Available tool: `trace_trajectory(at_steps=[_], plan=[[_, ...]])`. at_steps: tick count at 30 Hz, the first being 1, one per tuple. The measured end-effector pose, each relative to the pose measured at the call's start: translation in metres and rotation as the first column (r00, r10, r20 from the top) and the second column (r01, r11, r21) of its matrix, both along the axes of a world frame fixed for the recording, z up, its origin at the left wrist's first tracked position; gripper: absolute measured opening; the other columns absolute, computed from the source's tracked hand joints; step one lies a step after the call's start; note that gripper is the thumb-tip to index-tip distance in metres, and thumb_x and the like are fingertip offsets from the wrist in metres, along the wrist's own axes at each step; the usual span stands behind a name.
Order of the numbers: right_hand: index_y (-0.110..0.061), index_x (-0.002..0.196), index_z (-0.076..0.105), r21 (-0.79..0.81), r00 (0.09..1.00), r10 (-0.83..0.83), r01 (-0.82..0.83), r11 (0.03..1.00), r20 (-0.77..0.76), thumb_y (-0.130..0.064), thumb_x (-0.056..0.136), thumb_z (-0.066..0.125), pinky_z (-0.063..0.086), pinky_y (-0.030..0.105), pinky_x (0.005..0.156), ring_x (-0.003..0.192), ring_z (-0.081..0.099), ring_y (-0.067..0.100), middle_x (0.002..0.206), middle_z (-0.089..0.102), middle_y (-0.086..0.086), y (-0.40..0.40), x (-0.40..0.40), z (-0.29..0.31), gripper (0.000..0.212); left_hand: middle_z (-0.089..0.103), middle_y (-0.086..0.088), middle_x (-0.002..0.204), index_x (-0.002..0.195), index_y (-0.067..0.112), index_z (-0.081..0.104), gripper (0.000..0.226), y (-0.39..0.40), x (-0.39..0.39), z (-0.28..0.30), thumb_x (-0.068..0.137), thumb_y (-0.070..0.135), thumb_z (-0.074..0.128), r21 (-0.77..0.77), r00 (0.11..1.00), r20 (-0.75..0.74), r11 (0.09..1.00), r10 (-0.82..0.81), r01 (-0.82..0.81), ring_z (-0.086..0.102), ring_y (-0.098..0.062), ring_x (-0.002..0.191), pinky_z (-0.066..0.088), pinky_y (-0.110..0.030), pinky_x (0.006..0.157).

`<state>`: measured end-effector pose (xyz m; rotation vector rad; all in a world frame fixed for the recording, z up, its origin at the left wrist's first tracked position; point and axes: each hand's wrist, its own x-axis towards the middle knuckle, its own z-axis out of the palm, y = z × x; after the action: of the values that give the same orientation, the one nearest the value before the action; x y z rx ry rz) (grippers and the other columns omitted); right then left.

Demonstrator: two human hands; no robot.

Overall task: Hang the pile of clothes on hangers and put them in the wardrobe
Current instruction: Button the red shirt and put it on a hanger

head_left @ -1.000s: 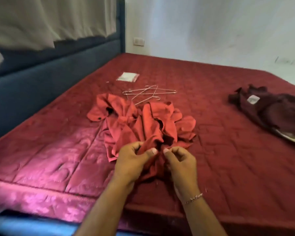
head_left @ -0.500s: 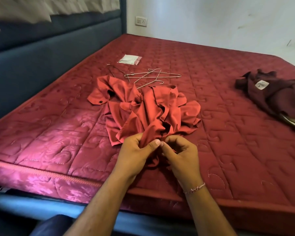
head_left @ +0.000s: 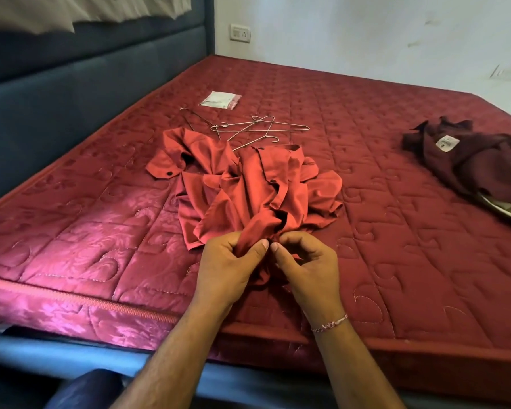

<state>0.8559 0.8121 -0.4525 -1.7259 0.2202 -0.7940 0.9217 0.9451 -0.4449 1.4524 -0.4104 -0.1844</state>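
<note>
Two hands meet at the near edge of a crumpled red shirt (head_left: 248, 190) that lies heaped on the mattress (head_left: 396, 231), just this side of its middle. Left hand (head_left: 229, 268) comes in from below with the forearm angled up and to the right; its fingers are curled round a bunched fold of the shirt's hem and the thumb lies straight across the top, pinning the cloth. Right hand (head_left: 307, 265) mirrors it, wrist bent slightly inward, fingers curled under and thumb pointing left, pinching the same gathered cloth, so that the two thumb tips almost touch. A thin thread bracelet (head_left: 330, 322) circles the right wrist. The shirt spreads away from the hands in loose folds, one cuff with a dark button flung out to the left. Just beyond its far edge lie several wire hangers (head_left: 260, 129), overlapping in a tangle, one partly under the shirt. Farther still rests a small clear packet (head_left: 221, 100). Well apart on the right sits a dark maroon garment (head_left: 466, 160) with a pale label showing, something pale beneath its near edge. A dark blue headboard (head_left: 71, 93) runs along the left side, and a wall socket (head_left: 240, 33) is set beyond the far corner
</note>
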Motion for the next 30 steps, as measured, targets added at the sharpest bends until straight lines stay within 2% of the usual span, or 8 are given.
trace_trajectory(at_steps=[4, 8, 12, 15, 18, 22, 28, 30], plan=[[-0.03, 0.084, 0.075, -0.032, 1.0, -0.025, 0.025, 0.999, -0.002, -0.015, 0.085, 0.077, 0.058, 0.038, 0.071, 0.075, 0.068, 0.007, 0.085, 0.075, -0.01, 0.0001, -0.0001, -0.0023, 0.015, 0.076, -0.011, 0.076, 0.084, 0.013, 0.079, 0.006, -0.0002, 0.0016, -0.0031, 0.089, 0.012, 0.08, -0.011, 0.999, -0.002, 0.999, 0.034, -0.034, 0.066, -0.017, 0.069, 0.058, -0.045, 0.066], [-0.031, 0.089, 0.075, -0.037, 0.999, -0.031, 0.032, 0.999, 0.021, -0.009, 0.087, 0.067, 0.057, 0.026, 0.072, 0.074, 0.069, 0.005, 0.084, 0.076, -0.011, 0.0021, -0.0007, -0.0021, 0.023, 0.076, -0.016, 0.079, 0.084, 0.01, 0.078, 0.006, -0.0026, 0.0031, -0.0038, 0.086, 0.013, 0.083, -0.007, 0.997, -0.025, 0.997, 0.074, -0.074, 0.067, -0.023, 0.068, 0.059, -0.053, 0.065], [-0.023, 0.092, 0.079, 0.088, 0.998, 0.051, -0.055, 0.995, 0.041, -0.001, 0.091, 0.067, 0.062, 0.041, 0.072, 0.076, 0.072, 0.019, 0.089, 0.077, 0.002, 0.0022, -0.0004, -0.0037, 0.025, 0.077, -0.014, 0.077, 0.085, 0.01, 0.078, 0.014, -0.0031, 0.0045, -0.0048, 0.082, 0.022, 0.081, 0.009, 0.998, -0.034, 0.999, 0.049, -0.049, 0.069, -0.027, 0.068, 0.058, -0.058, 0.065], [-0.023, 0.096, 0.079, 0.036, 0.997, 0.062, -0.063, 0.997, 0.038, -0.007, 0.089, 0.072, 0.061, 0.047, 0.08, 0.084, 0.073, 0.022, 0.095, 0.078, 0.001, -0.0013, 0.0012, -0.0052, 0.019, 0.076, -0.014, 0.077, 0.084, 0.01, 0.078, 0.008, -0.0022, 0.0053, -0.0036, 0.085, 0.019, 0.079, 0.014, 0.999, -0.03, 1.0, 0.025, -0.024, 0.065, -0.022, 0.066, 0.056, -0.051, 0.06], [-0.022, 0.098, 0.079, 0.025, 0.996, 0.077, -0.078, 0.997, 0.034, -0.006, 0.087, 0.075, 0.059, 0.04, 0.085, 0.092, 0.074, 0.017, 0.099, 0.078, -0.001, -0.0009, 0.0013, -0.0042, 0.02, 0.07, -0.012, 0.071, 0.084, 0.007, 0.077, 0.007, -0.0009, 0.0063, -0.0025, 0.089, 0.012, 0.078, -0.01, 0.998, -0.067, 1.0, -0.02, 0.019, 0.06, -0.021, 0.065, 0.05, -0.042, 0.061], [-0.018, 0.102, 0.079, -0.1, 0.996, 0.083, -0.078, 0.992, 0.038, -0.004, 0.086, 0.077, 0.056, 0.03, 0.087, 0.096, 0.073, 0.016, 0.1, 0.077, -0.004, -0.0016, 0.0006, -0.0027, 0.021, 0.067, -0.013, 0.072, 0.086, 0.006, 0.076, 0.008, 0.0024, 0.0062, -0.0028, 0.09, 0.012, 0.075, -0.009, 0.994, -0.086, 0.997, -0.073, 0.072, 0.059, -0.023, 0.067, 0.051, -0.044, 0.062], [-0.016, 0.101, 0.078, -0.21, 0.999, 0.037, -0.03, 0.977, 0.028, -0.005, 0.084, 0.079, 0.057, 0.032, 0.08, 0.086, 0.071, 0.015, 0.096, 0.075, -0.008, 0.002, 0.0023, -0.0025, 0.021, 0.062, -0.027, 0.067, 0.08, 0.004, 0.075, 0.025, 0.0017, 0.0033, 0.0002, 0.086, 0.028, 0.072, -0.015, 0.995, -0.097, 0.999, -0.037, 0.036, 0.059, -0.028, 0.061, 0.054, -0.059, 0.058], [-0.016, 0.1, 0.078, -0.258, 0.999, 0.017, -0.009, 0.966, 0.031, -0.004, 0.084, 0.079, 0.057, 0.032, 0.081, 0.088, 0.071, 0.015, 0.096, 0.074, -0.009, 0.0028, 0.0014, -0.0024, 0.021, 0.066, -0.022, 0.068, 0.081, 0.007, 0.077, 0.023, 0.0014, 0.0032, -0.0009, 0.087, 0.029, 0.078, -0.001, 0.996, -0.081, 0.999, -0.032, 0.032, 0.059, -0.025, 0.062, 0.054, -0.058, 0.057]])
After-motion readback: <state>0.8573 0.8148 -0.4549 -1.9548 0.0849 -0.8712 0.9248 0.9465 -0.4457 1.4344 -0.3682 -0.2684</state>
